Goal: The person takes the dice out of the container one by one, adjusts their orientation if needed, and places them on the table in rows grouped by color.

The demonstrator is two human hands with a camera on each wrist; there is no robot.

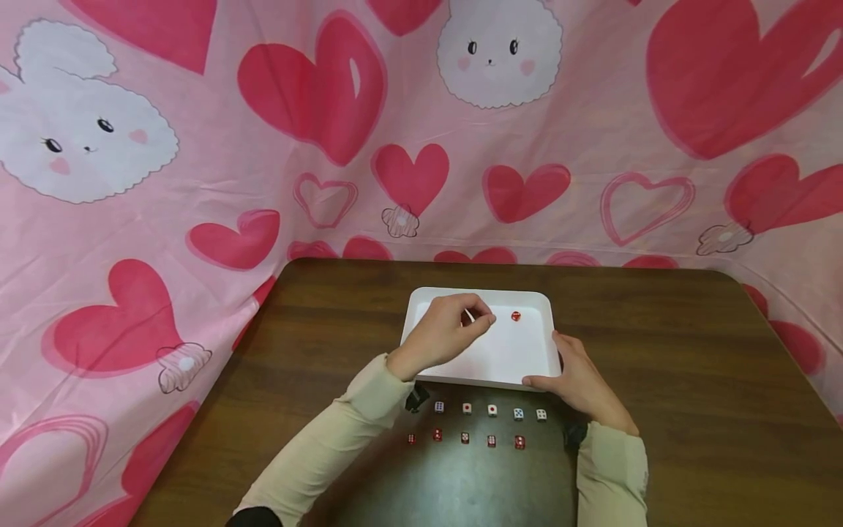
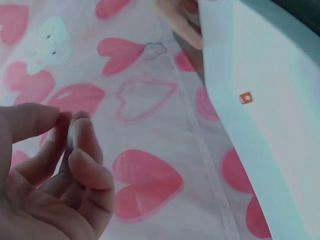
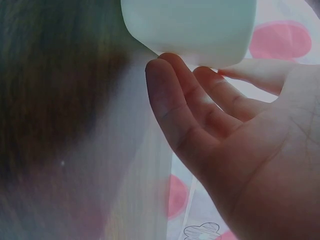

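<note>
A shallow white tray (image 1: 507, 359) sits on the table with one red die (image 1: 516, 316) in its far right part. My left hand (image 1: 444, 329) is above the left half of the tray, fingers curled and thumb and index tips together. Nothing shows between those fingertips in the left wrist view, where the red die (image 2: 246, 97) lies apart from the hand (image 2: 62, 170). My right hand (image 1: 582, 377) grips the tray's near right corner, thumb along the front wall and fingers against the right side. In the right wrist view its fingertips (image 3: 162, 75) touch the tray wall (image 3: 200, 35).
In front of the tray, a row of several white dice (image 1: 492, 410) lies above a row of several red dice (image 1: 491, 441). Dark wooden table (image 1: 691, 351) surrounds them. A pink cloth with hearts (image 1: 408, 172) hangs around the table's far and left edges.
</note>
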